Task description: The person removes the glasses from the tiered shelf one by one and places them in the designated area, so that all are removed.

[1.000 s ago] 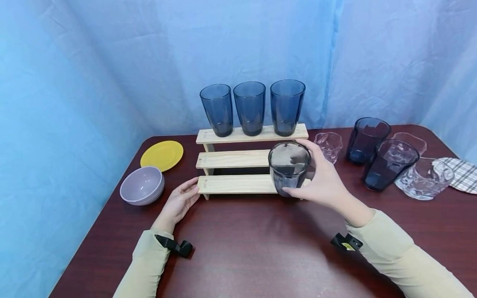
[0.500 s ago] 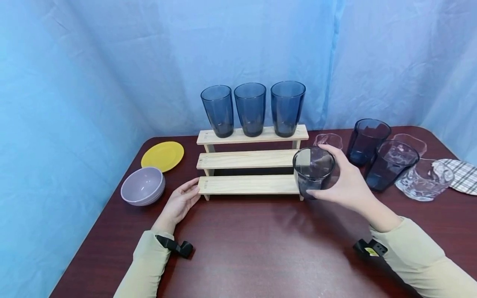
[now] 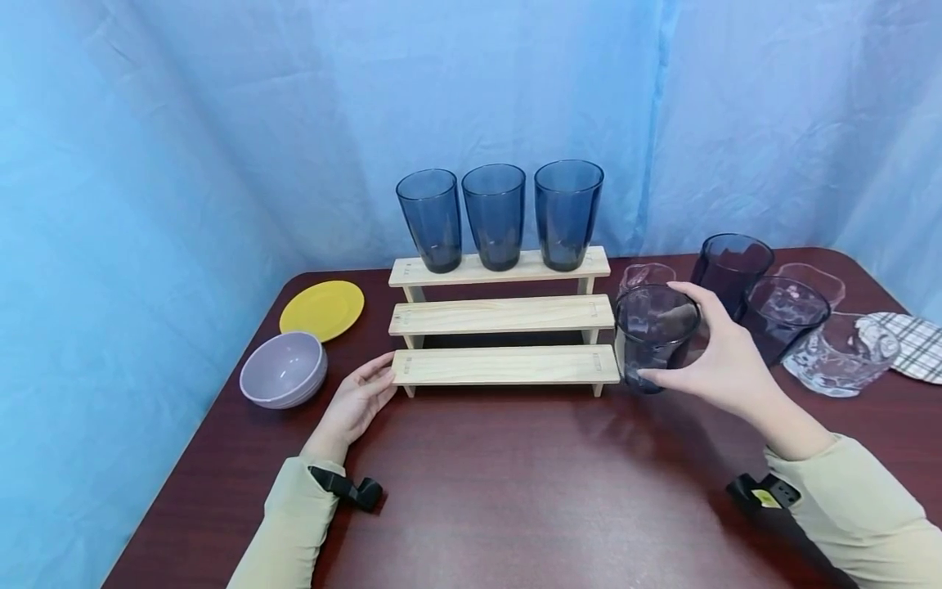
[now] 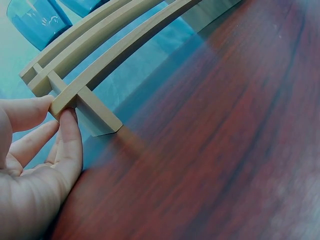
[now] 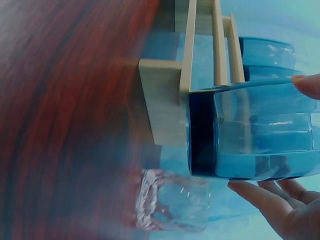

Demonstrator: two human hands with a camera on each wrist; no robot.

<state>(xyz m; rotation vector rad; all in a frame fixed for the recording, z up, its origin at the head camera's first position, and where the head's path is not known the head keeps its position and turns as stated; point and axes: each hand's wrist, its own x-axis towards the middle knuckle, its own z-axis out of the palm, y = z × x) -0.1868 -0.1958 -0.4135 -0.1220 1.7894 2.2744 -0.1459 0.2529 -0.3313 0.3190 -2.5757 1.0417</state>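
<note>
My right hand (image 3: 717, 360) grasped the dark tumbler (image 3: 653, 335) in the air, just off the wooden rack's (image 3: 500, 315) right end | my left hand (image 3: 356, 402), fingers straight, pressed the bottom shelf's left end, apparently to steady it | three tall glasses (image 3: 497, 214) stood on top.

Dark blue tumbler (image 3: 653, 337), pale wooden rack (image 3: 504, 315), yellow plate (image 3: 321, 309), lilac bowl (image 3: 283, 370).

head: high, forward-down, whole table (image 3: 515, 491) | wrists: close, low | shared: wooden rack (image 3: 500, 315) (image 4: 90, 70) (image 5: 200, 50)
</note>
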